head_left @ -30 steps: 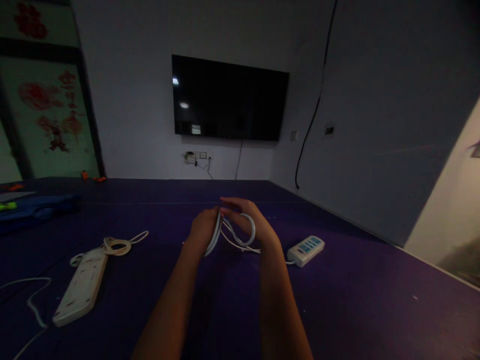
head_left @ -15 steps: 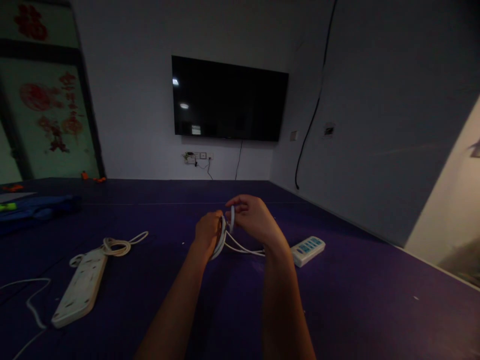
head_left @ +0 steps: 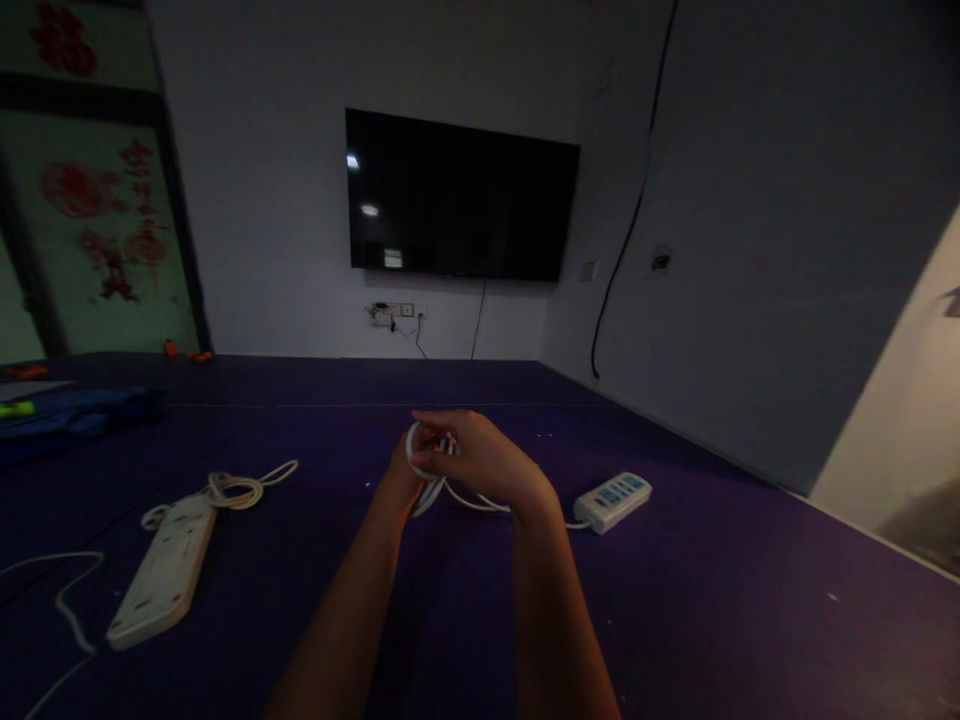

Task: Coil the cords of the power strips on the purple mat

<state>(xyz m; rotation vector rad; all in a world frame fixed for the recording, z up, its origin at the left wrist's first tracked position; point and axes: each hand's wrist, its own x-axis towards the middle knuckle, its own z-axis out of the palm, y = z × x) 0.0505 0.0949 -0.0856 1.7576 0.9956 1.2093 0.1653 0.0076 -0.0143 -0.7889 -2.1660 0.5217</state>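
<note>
A white power cord (head_left: 427, 497) is bunched in loops between my two hands. My left hand (head_left: 397, 482) is closed around the coil, its fingers mostly hidden behind the loops and the other hand. My right hand (head_left: 480, 455) reaches across in front of it, thumb and fingers closed on a loop of the cord. From the coil the cord runs right, behind my right wrist, to a small white power strip (head_left: 613, 502) with blue-green socket faces lying on the purple surface.
To the left lies a longer white power strip (head_left: 166, 570) with its own coiled cord (head_left: 238, 490). Another thin white cable (head_left: 71, 615) trails at the lower left. Blue cloth (head_left: 82, 410) lies farther back. A television (head_left: 461, 200) hangs on the wall ahead, and a black cable (head_left: 626, 235) dangles at the right.
My right hand has moved left with a loop of cord, over the coil and in front of my left hand. The left hand has shifted slightly left. Both power strips stay put.
</note>
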